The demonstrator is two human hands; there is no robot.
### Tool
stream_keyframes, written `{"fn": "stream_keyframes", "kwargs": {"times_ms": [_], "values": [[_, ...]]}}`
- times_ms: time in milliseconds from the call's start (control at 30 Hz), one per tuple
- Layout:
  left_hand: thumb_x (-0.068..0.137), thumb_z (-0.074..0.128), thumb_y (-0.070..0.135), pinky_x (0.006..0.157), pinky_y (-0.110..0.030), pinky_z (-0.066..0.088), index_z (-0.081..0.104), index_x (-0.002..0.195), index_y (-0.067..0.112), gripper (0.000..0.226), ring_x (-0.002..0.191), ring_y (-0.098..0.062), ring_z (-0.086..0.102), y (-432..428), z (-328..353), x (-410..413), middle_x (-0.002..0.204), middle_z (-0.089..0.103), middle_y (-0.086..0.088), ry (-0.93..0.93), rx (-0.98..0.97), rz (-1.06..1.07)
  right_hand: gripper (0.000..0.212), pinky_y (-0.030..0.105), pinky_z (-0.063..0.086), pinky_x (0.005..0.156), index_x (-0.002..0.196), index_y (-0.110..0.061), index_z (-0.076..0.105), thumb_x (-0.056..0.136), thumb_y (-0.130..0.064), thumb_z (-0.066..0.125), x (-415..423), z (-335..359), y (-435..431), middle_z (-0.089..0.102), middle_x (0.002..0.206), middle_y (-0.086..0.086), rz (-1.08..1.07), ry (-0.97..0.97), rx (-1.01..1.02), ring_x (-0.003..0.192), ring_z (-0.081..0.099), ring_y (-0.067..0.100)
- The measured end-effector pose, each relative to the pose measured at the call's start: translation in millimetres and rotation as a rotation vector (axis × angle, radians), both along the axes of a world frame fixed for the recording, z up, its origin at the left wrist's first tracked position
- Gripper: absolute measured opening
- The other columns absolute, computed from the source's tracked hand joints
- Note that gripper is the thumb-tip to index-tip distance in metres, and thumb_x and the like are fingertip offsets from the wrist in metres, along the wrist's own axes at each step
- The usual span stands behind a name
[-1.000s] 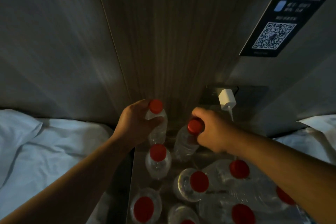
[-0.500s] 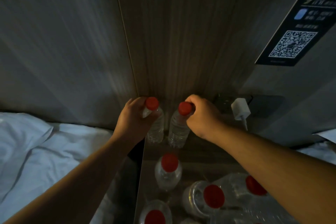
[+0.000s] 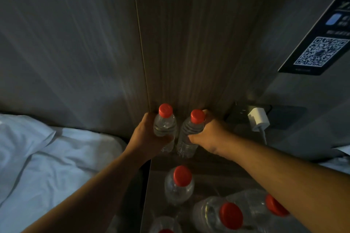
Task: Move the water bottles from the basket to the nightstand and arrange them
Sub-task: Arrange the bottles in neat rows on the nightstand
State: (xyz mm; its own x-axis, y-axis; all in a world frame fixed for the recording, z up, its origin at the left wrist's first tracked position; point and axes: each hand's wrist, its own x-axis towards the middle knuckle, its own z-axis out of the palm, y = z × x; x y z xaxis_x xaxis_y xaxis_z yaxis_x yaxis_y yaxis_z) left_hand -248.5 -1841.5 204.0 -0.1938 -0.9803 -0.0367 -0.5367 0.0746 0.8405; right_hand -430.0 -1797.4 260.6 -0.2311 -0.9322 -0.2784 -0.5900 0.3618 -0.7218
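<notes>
Two clear water bottles with red caps stand side by side at the back of the nightstand (image 3: 214, 168), against the wood panel. My left hand (image 3: 149, 138) grips the left bottle (image 3: 165, 125) around its body. My right hand (image 3: 210, 134) grips the right bottle (image 3: 190, 132) at its shoulder. A third bottle (image 3: 179, 185) stands upright nearer to me on the nightstand. More red-capped bottles (image 3: 223, 215) crowd the bottom of the view, one partly under my right forearm. No basket is visible.
A white charger (image 3: 258, 121) is plugged into a dark wall socket just right of my right hand, its cable hanging down. White bedding (image 3: 47, 157) lies to the left. A QR-code sign (image 3: 320, 51) hangs on the right wall.
Both hands have carried their bottles back toward the wall panel and brought them close together. My right hand slid from the cap down to the bottle's shoulder.
</notes>
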Motion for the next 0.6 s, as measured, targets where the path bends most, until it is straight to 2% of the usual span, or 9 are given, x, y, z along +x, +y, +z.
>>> {"fn": "stream_keyframes", "kwargs": {"times_ms": [167, 267, 367, 467, 600], "values": [[0.063, 0.087, 0.021, 0.062, -0.014, 0.043, 0.048, 0.101, 0.028, 0.054, 0.079, 0.004, 0.059, -0.3, 3.1, -5.6, 0.089, 0.061, 0.016, 0.010, -0.006, -0.025, 0.047, 0.027, 0.046, 0.079, 0.102, -0.021, 0.050, 0.069, -0.010, 0.081, 3.8, -0.7, -2.2, 0.056, 0.083, -0.010, -0.038, -0.035, -0.067, 0.075, 0.054, 0.003], [0.063, 0.087, 0.021, 0.058, -0.009, 0.040, 0.047, 0.098, 0.030, 0.054, 0.077, 0.004, 0.059, 0.1, 4.1, -5.4, 0.088, 0.061, 0.015, 0.007, -0.001, -0.022, 0.050, 0.031, 0.049, 0.084, 0.106, -0.016, 0.050, 0.068, -0.007, 0.082, 5.7, -1.1, -3.3, 0.055, 0.083, -0.009, -0.064, -0.053, -0.078, 0.080, 0.055, 0.010], [0.063, 0.087, 0.019, 0.055, -0.004, 0.040, 0.047, 0.098, 0.028, 0.053, 0.075, 0.005, 0.059, -0.8, 2.2, -5.4, 0.087, 0.061, 0.014, 0.008, -0.005, -0.017, 0.049, 0.029, 0.047, 0.083, 0.105, -0.015, 0.050, 0.068, -0.004, 0.081, 9.1, -4.1, -4.4, 0.057, 0.089, -0.002, -0.089, -0.036, -0.086, 0.084, 0.056, 0.014], [0.063, 0.086, 0.017, 0.057, -0.008, 0.040, 0.048, 0.102, 0.027, 0.055, 0.078, 0.004, 0.059, -1.3, 1.1, -6.5, 0.090, 0.062, 0.013, 0.009, 0.010, -0.029, 0.050, 0.032, 0.050, 0.084, 0.105, -0.017, 0.049, 0.068, -0.005, 0.080, 7.5, -9.0, -4.7, 0.060, 0.099, 0.004, -0.109, -0.006, -0.086, 0.091, 0.059, 0.019], [0.064, 0.086, 0.012, 0.061, -0.007, 0.045, 0.047, 0.105, 0.026, 0.058, 0.080, 0.010, 0.060, -0.4, 0.6, -8.7, 0.093, 0.062, 0.011, 0.030, 0.017, -0.054, 0.059, 0.034, 0.051, 0.084, 0.125, -0.012, 0.041, 0.076, -0.014, 0.073, 1.0, -8.2, -3.7, 0.059, 0.111, 0.008, -0.008, 0.068, -0.028, 0.100, 0.060, 0.024]]}}
